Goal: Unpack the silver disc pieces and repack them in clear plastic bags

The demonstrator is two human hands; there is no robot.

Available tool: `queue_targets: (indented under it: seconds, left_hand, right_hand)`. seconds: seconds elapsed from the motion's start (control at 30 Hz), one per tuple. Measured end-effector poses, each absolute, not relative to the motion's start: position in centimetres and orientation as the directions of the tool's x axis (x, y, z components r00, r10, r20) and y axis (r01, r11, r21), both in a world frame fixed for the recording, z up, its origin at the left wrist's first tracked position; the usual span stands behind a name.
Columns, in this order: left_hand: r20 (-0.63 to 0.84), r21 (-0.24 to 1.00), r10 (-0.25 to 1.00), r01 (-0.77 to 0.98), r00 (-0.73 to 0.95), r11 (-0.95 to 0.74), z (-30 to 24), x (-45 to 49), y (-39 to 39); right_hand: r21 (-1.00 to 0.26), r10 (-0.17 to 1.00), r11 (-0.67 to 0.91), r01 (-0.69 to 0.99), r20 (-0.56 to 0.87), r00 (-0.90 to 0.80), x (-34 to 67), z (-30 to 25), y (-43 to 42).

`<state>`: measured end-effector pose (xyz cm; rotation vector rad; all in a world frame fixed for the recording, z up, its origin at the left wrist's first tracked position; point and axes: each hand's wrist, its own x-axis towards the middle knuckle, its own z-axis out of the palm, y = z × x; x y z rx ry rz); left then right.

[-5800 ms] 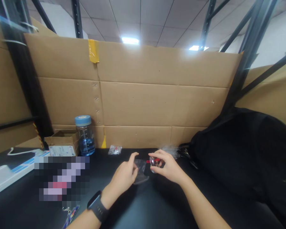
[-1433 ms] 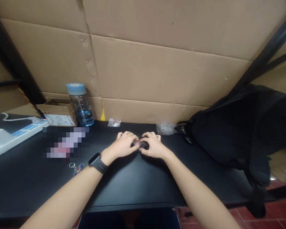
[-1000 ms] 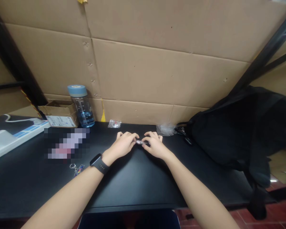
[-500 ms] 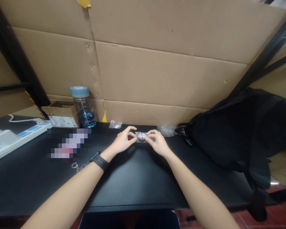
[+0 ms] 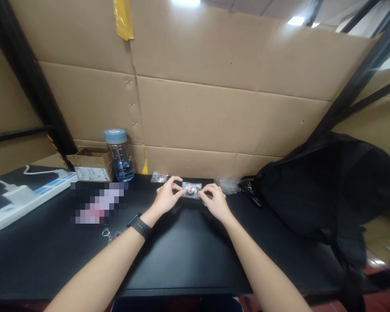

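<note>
A small clear plastic packet (image 5: 191, 190) with a round silvery item and a red mark inside is held over the black tabletop. My left hand (image 5: 167, 194), with a dark watch on its wrist, pinches the packet's left edge between thumb and fingers. On the opposite edge, my right hand (image 5: 213, 198) grips the packet in the same way. A similar clear packet (image 5: 159, 177) lies behind my left hand near the cardboard wall. To the right of my right hand rests a pile of clear plastic bags (image 5: 228, 186).
At the left are a water bottle (image 5: 121, 158), a small cardboard box (image 5: 93, 167) and a white power strip (image 5: 35, 200). A keyring (image 5: 107, 234) lies by my left forearm. A black backpack (image 5: 325, 190) fills the right side. The cardboard wall (image 5: 198, 117) rises behind.
My view has tilted up, so the scene sits lower in the picture. The packet between my hands has turned to show its face more flatly. Both hands keep hold of it.
</note>
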<state>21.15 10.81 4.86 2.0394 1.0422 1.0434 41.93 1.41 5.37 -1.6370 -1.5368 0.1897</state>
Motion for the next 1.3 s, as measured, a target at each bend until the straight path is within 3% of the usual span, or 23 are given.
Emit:
queue_targets:
  seconds: [0.17,0.3,0.5,0.63,0.73,0.93,1.13,1.3]
  left_hand:
    - [0.276,0.639,0.934,0.682,0.229,-0.356,6.2,20.3,15.3]
    - [0.299,0.462,0.923,0.810,0.241,-0.361,6.2,20.8,18.8]
    - [0.437,0.317,0.855,0.841,0.280,-0.438,5.0,21.6,18.7]
    - [0.463,0.196,0.691,0.696,0.555,-0.691,4.1,21.1,18.5]
    - [0.379,0.184,0.650,0.634,0.659,-0.751,3.7,20.6,18.9]
    - [0.381,0.146,0.685,0.691,0.621,-0.708,3.7,20.2,18.6]
    - [0.452,0.278,0.668,0.619,0.591,-0.735,4.3,18.8,15.2]
    - [0.334,0.337,0.626,0.531,0.704,-0.777,5.1,16.9,13.3]
  right_hand:
    - [-0.658,0.858,0.058,0.751,0.417,0.299,43.2,6.0,1.3]
    - [-0.651,0.869,-0.004,0.759,0.372,0.325,44.2,5.7,1.6]
    - [-0.541,0.887,-0.013,0.841,0.383,0.260,45.4,5.0,1.6]
    - [-0.464,0.930,0.077,0.882,0.351,0.104,46.4,4.7,1.3]
    - [-0.433,0.961,0.125,0.893,0.276,-0.001,46.6,4.5,1.2]
    - [-0.444,0.971,0.165,0.880,0.228,-0.067,46.3,4.5,0.9]
    - [-0.437,0.977,0.127,0.890,0.212,-0.035,46.6,4.8,0.8]
    - [-0.449,0.973,0.145,0.882,0.226,-0.045,46.7,5.1,0.8]
